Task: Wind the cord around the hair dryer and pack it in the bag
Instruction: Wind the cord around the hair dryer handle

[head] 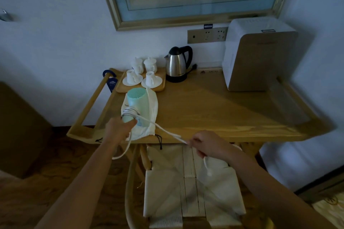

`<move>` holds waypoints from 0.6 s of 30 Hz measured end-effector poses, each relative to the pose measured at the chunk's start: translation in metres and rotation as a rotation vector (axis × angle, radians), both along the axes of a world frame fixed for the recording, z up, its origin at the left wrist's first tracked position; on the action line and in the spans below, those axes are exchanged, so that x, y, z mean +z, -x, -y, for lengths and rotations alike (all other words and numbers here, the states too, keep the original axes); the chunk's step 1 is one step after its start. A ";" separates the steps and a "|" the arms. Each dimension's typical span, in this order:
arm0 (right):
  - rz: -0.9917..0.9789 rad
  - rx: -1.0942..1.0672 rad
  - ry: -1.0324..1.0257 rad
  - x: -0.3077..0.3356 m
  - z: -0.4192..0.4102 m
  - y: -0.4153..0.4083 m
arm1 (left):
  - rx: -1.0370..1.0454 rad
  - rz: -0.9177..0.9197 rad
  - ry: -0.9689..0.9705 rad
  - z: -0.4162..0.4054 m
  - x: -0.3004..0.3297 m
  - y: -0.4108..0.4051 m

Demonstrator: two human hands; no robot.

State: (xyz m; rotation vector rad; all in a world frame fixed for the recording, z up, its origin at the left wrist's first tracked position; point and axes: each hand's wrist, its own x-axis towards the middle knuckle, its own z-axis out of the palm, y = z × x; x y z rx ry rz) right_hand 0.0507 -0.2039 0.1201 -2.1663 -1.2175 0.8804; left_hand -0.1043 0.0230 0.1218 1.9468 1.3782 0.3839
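A mint-green hair dryer lies on a white drawstring bag at the left part of the wooden table. Its white cord is looped a few times around the handle. My left hand grips the handle's lower end. From the coil the cord stretches taut to my right hand, which pinches it near the table's front edge. The cord's tail hangs below that hand, and a slack loop droops under my left wrist.
A wooden tray with white cups and saucers sits behind the dryer, beside a steel kettle. A white appliance stands at the back right. A chair with a woven seat is tucked below the table's front edge.
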 end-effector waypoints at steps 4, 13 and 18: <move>-0.003 0.054 0.047 0.004 0.011 -0.009 | 0.077 0.031 0.044 -0.017 0.001 0.011; -0.433 -0.604 -0.321 -0.042 0.011 -0.007 | 0.097 0.219 0.193 -0.026 0.012 0.014; -0.625 -0.685 -0.444 -0.047 0.012 0.000 | -0.015 0.304 0.260 -0.008 0.018 0.004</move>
